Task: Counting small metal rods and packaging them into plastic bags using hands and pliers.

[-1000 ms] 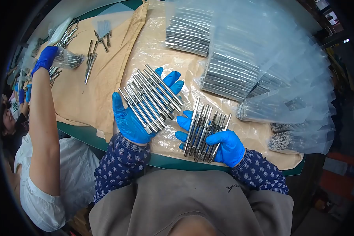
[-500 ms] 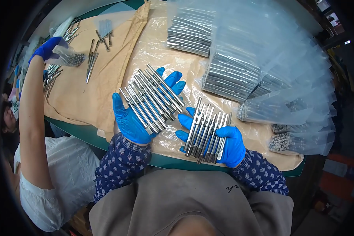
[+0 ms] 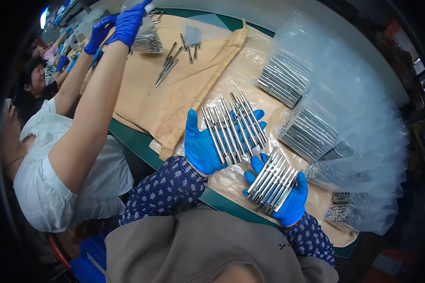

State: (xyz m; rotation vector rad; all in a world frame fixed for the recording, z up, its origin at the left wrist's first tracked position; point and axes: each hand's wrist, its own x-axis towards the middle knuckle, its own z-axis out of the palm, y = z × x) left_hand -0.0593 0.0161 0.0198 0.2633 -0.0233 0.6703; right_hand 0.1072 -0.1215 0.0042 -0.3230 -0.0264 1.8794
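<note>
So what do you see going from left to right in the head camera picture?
Co-worker's white shirt → left hand with a row of metal rods → right hand with more rods → stacked clear bags.

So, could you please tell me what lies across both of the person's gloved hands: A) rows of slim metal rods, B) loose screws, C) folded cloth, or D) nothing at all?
A: rows of slim metal rods lie side by side across the open left hand, and another row across the right hand.
</note>
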